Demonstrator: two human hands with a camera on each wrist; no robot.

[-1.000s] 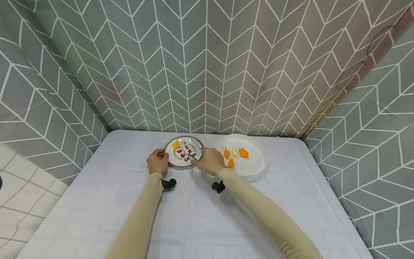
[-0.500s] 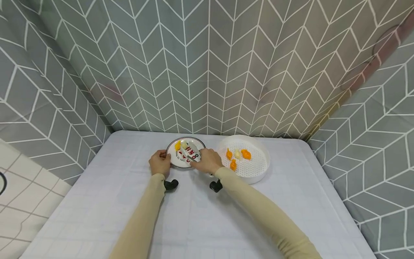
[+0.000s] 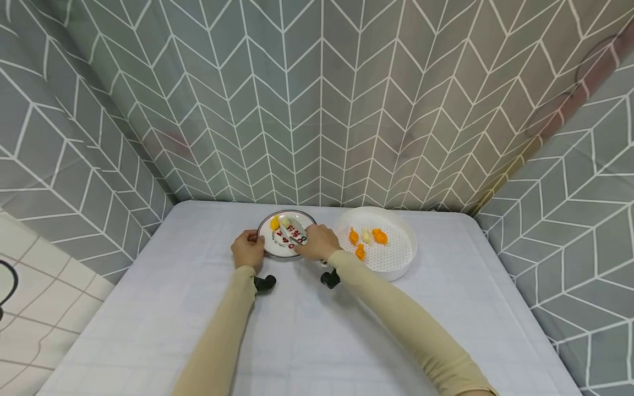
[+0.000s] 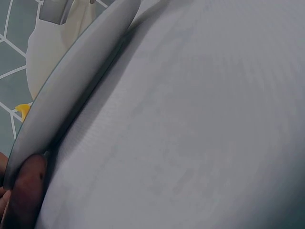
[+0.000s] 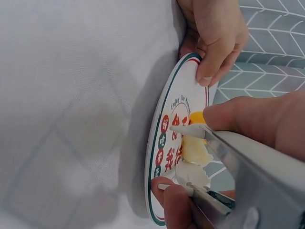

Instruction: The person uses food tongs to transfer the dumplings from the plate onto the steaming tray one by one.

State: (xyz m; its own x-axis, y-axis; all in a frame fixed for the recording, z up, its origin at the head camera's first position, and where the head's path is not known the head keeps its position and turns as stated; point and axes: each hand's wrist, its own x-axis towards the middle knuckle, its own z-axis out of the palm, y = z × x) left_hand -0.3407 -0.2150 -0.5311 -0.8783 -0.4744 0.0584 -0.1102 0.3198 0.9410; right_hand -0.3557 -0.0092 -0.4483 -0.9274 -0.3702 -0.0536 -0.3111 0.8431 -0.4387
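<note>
My left hand [image 3: 247, 250] pinches the near-left rim of a round white plate [image 3: 269, 246] with red lettering and a dark edge line, thumb on top. My right hand [image 3: 317, 243] grips metal tongs [image 5: 228, 155] with white heads, held over the plate from its right side. The tongs' two arms stand apart. A pale, rounded piece [image 5: 196, 150] lies on the plate by the tongs' heads, partly covered by them in the right wrist view. Beside it is a small yellow piece [image 3: 274, 223]. The left wrist view shows mostly the plate's underside [image 4: 71, 86] and cloth.
A round white tray [image 3: 403, 258] with a perforated floor stands right of the plate, behind my right forearm. It holds several orange knobbly pieces [image 3: 380, 236] and a pale piece [image 3: 366, 236]. A white cloth [image 3: 297, 330] covers the table; patterned curtains [image 3: 317, 110] enclose its back and sides.
The tongs' heads have spread apart, and the pale piece on the plate now shows between or beside them. My left hand keeps its hold on the rim. The whole view has shifted slightly.
</note>
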